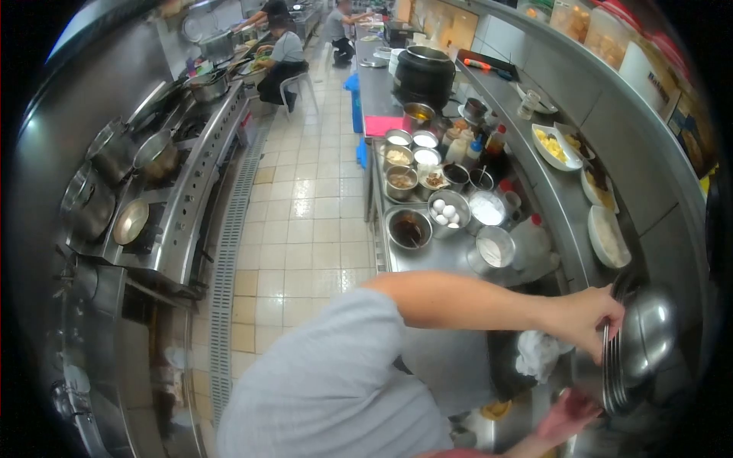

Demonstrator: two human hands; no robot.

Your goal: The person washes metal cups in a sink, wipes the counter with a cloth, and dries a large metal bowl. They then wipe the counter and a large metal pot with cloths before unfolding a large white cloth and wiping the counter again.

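At the right, my left hand [592,320] grips the upper rim of a stack of metal bowls [647,332]. The nested bowls are tipped on their side, with several rims showing edge-on. My left arm, in a grey sleeve, stretches across the view to reach them. Lower down, my right hand [571,414] is close to the bottom edge of the same stack, its fingers blurred. A crumpled white cloth [537,356] lies just left of the bowls, below my left forearm.
The steel counter [393,259] carries a bowl of eggs [448,208], a pot of dark sauce [408,229], tubs of white powder [495,248] and bottles [475,150]. White dishes [608,235] line the shelf. Stoves with pots [88,202] stand left. Other people [286,57] work farther back.
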